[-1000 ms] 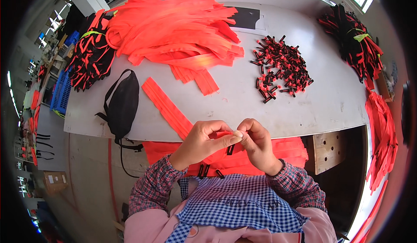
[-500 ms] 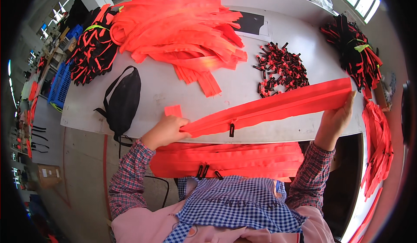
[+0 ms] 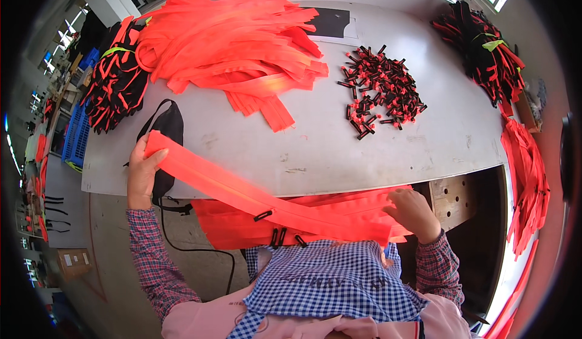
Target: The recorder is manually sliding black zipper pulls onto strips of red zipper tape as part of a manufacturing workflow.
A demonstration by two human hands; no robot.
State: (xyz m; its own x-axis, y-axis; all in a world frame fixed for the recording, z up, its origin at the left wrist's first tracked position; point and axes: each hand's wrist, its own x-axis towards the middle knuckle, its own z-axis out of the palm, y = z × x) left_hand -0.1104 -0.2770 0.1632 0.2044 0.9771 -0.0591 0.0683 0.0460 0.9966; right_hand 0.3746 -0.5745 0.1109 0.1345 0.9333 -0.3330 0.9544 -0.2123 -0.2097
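Note:
My left hand [image 3: 143, 174] is raised at the left, just in front of the table's edge, pinching one end of a bright orange-red zipper [image 3: 224, 183]. The zipper slants down to the right across my lap, a black puller [image 3: 263, 216] hanging midway along it. Its lower end lies on a stack of similar zippers [image 3: 221, 233], where several black pullers dangle at the near edge. Above the right end of that stack hovers my right hand [image 3: 418, 215], fingers apart and slightly bent, holding nothing that I can see.
On the white table [image 3: 303, 157] lie a big heap of orange-red zipper tapes [image 3: 230, 42], a scatter of black-and-red pullers [image 3: 385, 90] and a black pouch [image 3: 168, 124]. Black-and-red bundles [image 3: 118, 75] flank them. Orange-red strips [image 3: 526, 187] hang at the right. A wooden board [image 3: 451, 199] shows below the table.
The zipper was stretched between both hands above the table edge. My left hand has moved left and up with its end; my right hand has come down to my lap and let go of the other.

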